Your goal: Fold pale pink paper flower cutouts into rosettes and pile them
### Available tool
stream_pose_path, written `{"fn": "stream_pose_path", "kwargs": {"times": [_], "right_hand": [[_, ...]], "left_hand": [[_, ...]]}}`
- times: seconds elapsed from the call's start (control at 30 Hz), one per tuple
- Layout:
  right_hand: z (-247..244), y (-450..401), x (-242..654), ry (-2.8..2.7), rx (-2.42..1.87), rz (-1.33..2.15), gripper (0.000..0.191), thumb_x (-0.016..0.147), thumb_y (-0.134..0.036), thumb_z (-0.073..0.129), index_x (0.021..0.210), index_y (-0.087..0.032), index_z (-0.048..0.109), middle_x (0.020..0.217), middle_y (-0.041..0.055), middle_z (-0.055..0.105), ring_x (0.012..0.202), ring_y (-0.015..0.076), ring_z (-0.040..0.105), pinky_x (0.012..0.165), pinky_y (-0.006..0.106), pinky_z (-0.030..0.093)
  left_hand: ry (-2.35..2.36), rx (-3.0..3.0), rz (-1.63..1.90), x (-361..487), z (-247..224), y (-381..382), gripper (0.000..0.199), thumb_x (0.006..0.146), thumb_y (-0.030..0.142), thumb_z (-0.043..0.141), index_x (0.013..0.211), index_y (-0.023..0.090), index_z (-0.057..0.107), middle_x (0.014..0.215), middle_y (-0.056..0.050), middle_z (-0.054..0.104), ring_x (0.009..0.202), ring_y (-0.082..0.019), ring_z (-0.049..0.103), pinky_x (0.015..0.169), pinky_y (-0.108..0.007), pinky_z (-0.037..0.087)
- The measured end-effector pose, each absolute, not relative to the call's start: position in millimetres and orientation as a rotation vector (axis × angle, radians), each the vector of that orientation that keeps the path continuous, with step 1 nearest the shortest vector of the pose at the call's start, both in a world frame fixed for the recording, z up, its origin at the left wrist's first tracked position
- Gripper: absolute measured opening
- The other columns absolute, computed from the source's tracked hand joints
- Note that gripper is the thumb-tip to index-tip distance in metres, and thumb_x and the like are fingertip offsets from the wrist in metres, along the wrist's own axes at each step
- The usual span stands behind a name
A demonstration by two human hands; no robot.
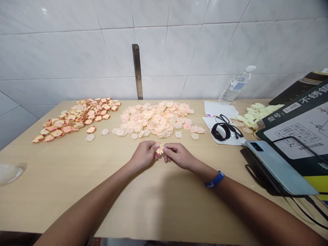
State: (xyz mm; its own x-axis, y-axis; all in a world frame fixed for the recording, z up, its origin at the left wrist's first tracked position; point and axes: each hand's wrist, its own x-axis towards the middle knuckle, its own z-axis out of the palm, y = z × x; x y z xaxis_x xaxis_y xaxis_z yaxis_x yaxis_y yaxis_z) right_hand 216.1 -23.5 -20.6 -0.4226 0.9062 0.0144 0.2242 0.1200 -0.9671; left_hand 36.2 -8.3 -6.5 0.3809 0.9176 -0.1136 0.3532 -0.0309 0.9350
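Note:
Between my two hands, over the middle of the table, is a small yellow flower-shaped disc (160, 149) with red edges. My left hand (145, 153) pinches it from the left with thumb and fingers. From the other side my right hand (178, 154) grips its right edge, fingers curled; a blue band circles that wrist. Just beyond the hands lies a wide pile of pale pink scalloped discs (156, 119). A heap of red-edged yellow and pink discs (79, 116) spreads at the back left. My fingers cover part of the held disc.
At the right are a phone (282, 167) with cables, a dark printed box (302, 119), and a black watch with glasses (222, 131) on white paper. Behind them stand a water bottle (238, 83) and pale green discs (256, 114). A clear plastic item (10, 173) sits far left.

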Motion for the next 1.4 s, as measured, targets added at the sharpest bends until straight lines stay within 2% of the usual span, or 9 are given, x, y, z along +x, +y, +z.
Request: {"fn": "stream_pose_path", "kwargs": {"times": [0.23,0.3,0.43,0.57,0.77,0.97,1.17,1.27,1.4], "right_hand": [[-20.5,-23.6,215.9,-1.726,-1.076,1.346,0.033,0.089,-0.032,0.05,0.059,-0.018,0.053,0.058,0.0011,0.059,0.057,0.0118,0.053,0.058,0.025,0.041],[-21.9,-23.2,215.1,-1.701,-1.107,1.316,0.033,0.088,-0.033,0.051,0.058,-0.018,0.053,0.057,0.0007,0.057,0.056,0.0117,0.052,0.058,0.025,0.041],[-24.0,-22.1,213.1,-1.611,-1.166,1.272,0.033,0.089,-0.036,0.052,0.061,-0.018,0.055,0.057,0.0,0.056,0.055,0.0115,0.051,0.057,0.025,0.04],[-24.6,-21.0,212.5,-1.598,-1.162,1.259,0.035,0.089,-0.039,0.052,0.062,-0.018,0.055,0.056,-0.0007,0.055,0.054,0.0109,0.049,0.055,0.025,0.038],[-25.1,-21.1,212.2,-1.594,-1.155,1.266,0.035,0.089,-0.041,0.053,0.063,-0.018,0.055,0.058,0.0,0.056,0.056,0.0111,0.05,0.056,0.025,0.039],[-24.2,-21.3,213.3,-1.556,-1.134,1.311,0.034,0.087,-0.044,0.055,0.066,-0.017,0.058,0.056,-0.0001,0.056,0.054,0.0112,0.05,0.054,0.025,0.04],[-26.2,-20.1,214.8,-1.569,-1.072,1.35,0.037,0.086,-0.048,0.057,0.065,-0.017,0.058,0.054,-0.0003,0.055,0.051,0.0104,0.049,0.052,0.024,0.039],[-26.3,-19.9,214.7,-1.554,-1.087,1.321,0.04,0.087,-0.05,0.057,0.063,-0.018,0.056,0.053,-0.0009,0.054,0.05,0.01,0.047,0.051,0.024,0.038],[-24.1,-20.3,213.3,-1.556,-1.117,1.274,0.042,0.088,-0.051,0.056,0.061,-0.018,0.053,0.053,-0.0015,0.052,0.049,0.0092,0.045,0.05,0.024,0.037]], "left_hand": [[1.113,1.555,0.645,38.3,-10.5,-5.6,0.041,0.092,0.044,0.039,0.062,0.018,0.052,0.053,-0.001,0.054,0.05,-0.013,0.05,0.054,-0.026,0.04],[1.109,1.574,0.691,36.2,-9.3,-3.6,0.037,0.091,0.043,0.043,0.07,0.016,0.057,0.061,-0.003,0.059,0.056,-0.015,0.055,0.057,-0.027,0.043],[1.203,1.912,1.024,29.2,-3.3,-3.4,0.017,0.087,0.032,0.056,0.087,0.018,0.064,0.088,-0.006,0.065,0.081,-0.017,0.06,0.066,-0.026,0.045],[1.133,2.196,0.973,27.0,-3.2,-6.1,0.015,0.087,0.034,0.061,0.088,0.019,0.066,0.094,-0.006,0.064,0.084,-0.017,0.058,0.066,-0.027,0.045],[1.193,1.991,0.909,30.6,-5.3,-4.1,0.016,0.086,0.028,0.059,0.074,0.019,0.063,0.079,-0.003,0.063,0.079,-0.017,0.059,0.067,-0.027,0.044],[1.196,1.779,0.923,24.5,-5.1,3.4,0.013,0.087,0.026,0.049,0.077,0.019,0.052,0.075,0.0,0.059,0.073,-0.016,0.055,0.07,-0.029,0.043],[1.166,1.626,0.941,21.3,-7.9,13.3,0.011,0.083,0.026,0.05,0.075,0.019,0.051,0.07,0.0,0.054,0.068,-0.015,0.052,0.067,-0.029,0.043],[1.137,1.626,0.927,22.7,-4.2,9.5,0.014,0.085,0.03,0.051,0.077,0.018,0.052,0.074,-0.001,0.057,0.072,-0.015,0.055,0.069,-0.029,0.045],[1.172,1.801,0.898,25.8,0.9,-1.2,0.027,0.086,0.045,0.059,0.092,0.019,0.059,0.091,-0.005,0.063,0.082,-0.018,0.059,0.071,-0.029,0.047]]}}
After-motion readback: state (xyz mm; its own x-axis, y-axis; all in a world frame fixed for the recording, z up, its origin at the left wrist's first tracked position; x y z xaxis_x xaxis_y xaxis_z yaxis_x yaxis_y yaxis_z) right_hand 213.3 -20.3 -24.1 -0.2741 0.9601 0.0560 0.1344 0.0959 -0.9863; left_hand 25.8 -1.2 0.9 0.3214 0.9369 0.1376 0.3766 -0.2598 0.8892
